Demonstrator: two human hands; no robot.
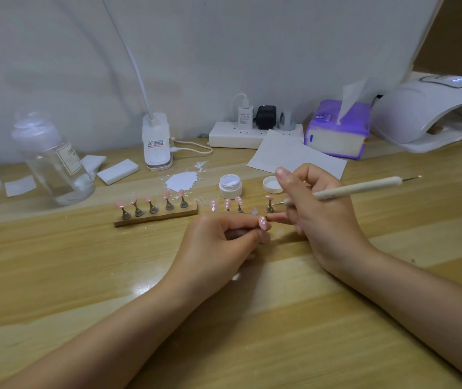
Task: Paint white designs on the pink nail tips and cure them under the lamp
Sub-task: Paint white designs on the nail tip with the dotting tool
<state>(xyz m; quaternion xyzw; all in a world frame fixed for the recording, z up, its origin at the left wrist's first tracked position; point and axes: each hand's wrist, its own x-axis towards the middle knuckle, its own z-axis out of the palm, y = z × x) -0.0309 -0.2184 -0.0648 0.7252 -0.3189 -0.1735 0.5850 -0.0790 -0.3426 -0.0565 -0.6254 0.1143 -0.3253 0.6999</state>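
Two bare forearms reach in over the wooden surface. The left hand has its fingers curled, pinching a pink nail tip with white dots, held up on its little stand just above the wood. The right hand grips a cream-handled brush between its fingers, the fine point aimed down toward that nail tip, close beside it. Just behind the hands, more dotted pink tips stand in a row, and to their left a wooden holder carries five plain pink tips. An open white paint jar sits behind them, its lid next to it. Far right, the white curing lamp is lit on top, beside a purple tissue pack.
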